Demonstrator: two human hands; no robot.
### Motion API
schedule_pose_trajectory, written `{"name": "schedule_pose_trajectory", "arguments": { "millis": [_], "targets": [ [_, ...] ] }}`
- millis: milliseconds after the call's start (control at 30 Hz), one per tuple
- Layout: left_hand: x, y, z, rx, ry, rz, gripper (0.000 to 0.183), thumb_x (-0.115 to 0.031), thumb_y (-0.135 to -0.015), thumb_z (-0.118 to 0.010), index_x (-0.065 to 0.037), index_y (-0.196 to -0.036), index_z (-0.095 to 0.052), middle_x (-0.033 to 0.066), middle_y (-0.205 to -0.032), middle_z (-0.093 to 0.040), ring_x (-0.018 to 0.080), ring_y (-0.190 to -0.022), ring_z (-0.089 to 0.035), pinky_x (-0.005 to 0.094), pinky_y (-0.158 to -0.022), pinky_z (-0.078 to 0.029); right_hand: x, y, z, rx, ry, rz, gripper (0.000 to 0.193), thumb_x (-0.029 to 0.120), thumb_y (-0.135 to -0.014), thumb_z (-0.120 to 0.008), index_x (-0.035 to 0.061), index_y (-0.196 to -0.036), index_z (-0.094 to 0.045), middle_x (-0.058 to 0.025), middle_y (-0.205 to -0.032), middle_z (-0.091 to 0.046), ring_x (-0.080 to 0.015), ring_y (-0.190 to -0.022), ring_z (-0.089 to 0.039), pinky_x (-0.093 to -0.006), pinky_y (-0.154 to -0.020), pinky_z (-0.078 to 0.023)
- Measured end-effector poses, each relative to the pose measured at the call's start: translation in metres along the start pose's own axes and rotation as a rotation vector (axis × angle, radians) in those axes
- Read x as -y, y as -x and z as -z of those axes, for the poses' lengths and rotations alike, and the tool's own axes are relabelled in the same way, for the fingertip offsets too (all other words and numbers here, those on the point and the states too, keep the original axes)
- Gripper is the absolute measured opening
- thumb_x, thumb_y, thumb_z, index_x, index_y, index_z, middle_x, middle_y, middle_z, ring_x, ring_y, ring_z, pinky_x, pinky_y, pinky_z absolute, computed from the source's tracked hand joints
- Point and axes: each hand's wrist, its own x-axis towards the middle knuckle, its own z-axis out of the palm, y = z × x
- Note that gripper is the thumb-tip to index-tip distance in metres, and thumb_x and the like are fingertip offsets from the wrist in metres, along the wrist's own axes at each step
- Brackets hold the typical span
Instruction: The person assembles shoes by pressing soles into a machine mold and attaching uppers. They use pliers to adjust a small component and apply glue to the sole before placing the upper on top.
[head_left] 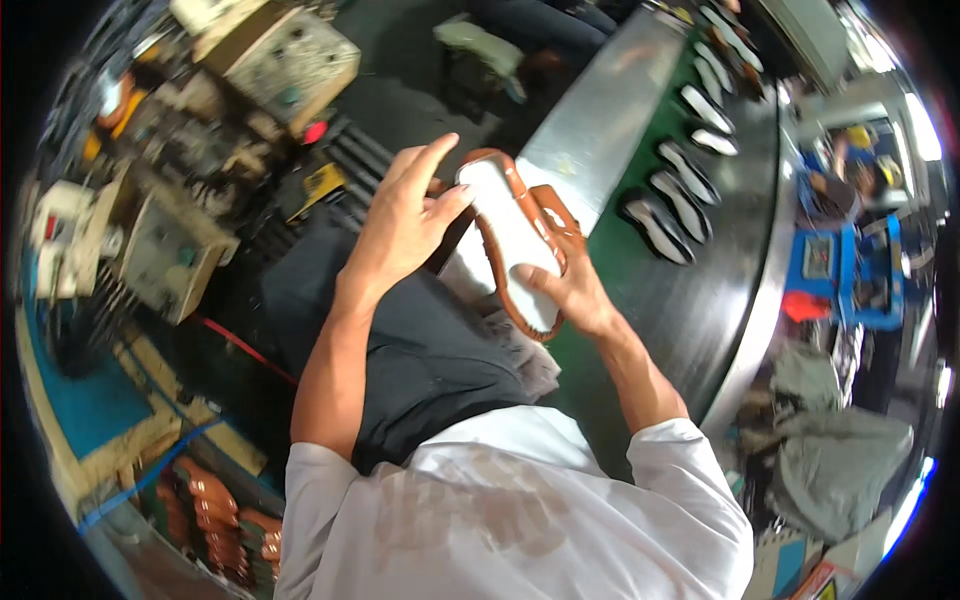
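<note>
A brown leather shoe upper (508, 240) is held in front of me, its white insole underside turned up toward me. My right hand (572, 282) grips its right side, the thumb pressed on the white face and the fingers mostly hidden beneath and behind. At the far, toe-like end, my left hand (402, 222) is spread, index finger stretched out and thumb tip at the upper's left edge. Whether that thumb touches the edge I cannot tell. Below the upper, a crumpled pale cloth (525, 358) lies by my lap.
On the right runs a green conveyor belt (640, 290) carrying several dark shoes with pale insoles (685, 190). A metal ledge (605, 100) borders it. Grimy machinery (290, 70) stands at left, more brown uppers (215, 515) lower left. A person (540, 25) sits ahead.
</note>
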Motion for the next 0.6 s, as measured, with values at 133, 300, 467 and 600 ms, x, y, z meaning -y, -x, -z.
{"name": "schedule_pose_trajectory", "arguments": {
  "millis": [133,300,467,600],
  "targets": [
    [0.031,0.046,0.071,-0.269,-0.442,-0.286,0.034,-0.001,-0.103,-0.064,0.004,-0.137,-0.067,0.0239,-0.116,-0.07,0.0394,-0.096,-0.073,0.0444,-0.081,-0.058,0.018,-0.026,-0.079,0.238,0.015,0.097,0.099,0.04,-0.09,-0.088,-0.0123,-0.16,-0.041,-0.0266,-0.144,-0.066,-0.0331,-0.135,-0.064,-0.0417,-0.118,-0.048],
    [0.017,0.12,0.125,-0.406,-0.661,-0.41,0.051,0.014,-0.092,-0.06,0.009,-0.143,-0.06,0.0295,-0.144,-0.065,0.0445,-0.126,-0.07,0.0468,-0.104,-0.06,0.04,-0.069,-0.166,0.448,0.238,0.218,0.103,0.031,-0.087,-0.088,-0.0084,-0.164,-0.032,-0.0315,-0.14,-0.067,-0.0391,-0.133,-0.067,-0.0434,-0.114,-0.052],
    [0.022,0.17,0.135,-0.54,-0.595,-0.303,0.063,0.019,-0.086,-0.06,0.006,-0.147,-0.059,0.0269,-0.152,-0.059,0.0439,-0.133,-0.066,0.0479,-0.106,-0.059,0.042,-0.076,-0.206,0.61,0.155,0.314,0.101,0.028,-0.088,-0.088,-0.008,-0.163,-0.031,-0.0314,-0.14,-0.067,-0.0409,-0.134,-0.067,-0.0458,-0.113,-0.052],
    [0.009,0.182,0.144,-0.552,-0.571,-0.215,0.058,0.012,-0.085,-0.075,0.001,-0.141,-0.067,0.0228,-0.145,-0.064,0.0379,-0.123,-0.072,0.0412,-0.1,-0.062,0.051,-0.075,-0.211,0.727,0.175,0.28,0.1,0.023,-0.088,-0.086,-0.0061,-0.165,-0.03,-0.0314,-0.142,-0.066,-0.0421,-0.135,-0.066,-0.0462,-0.113,-0.052]
  ]
}}
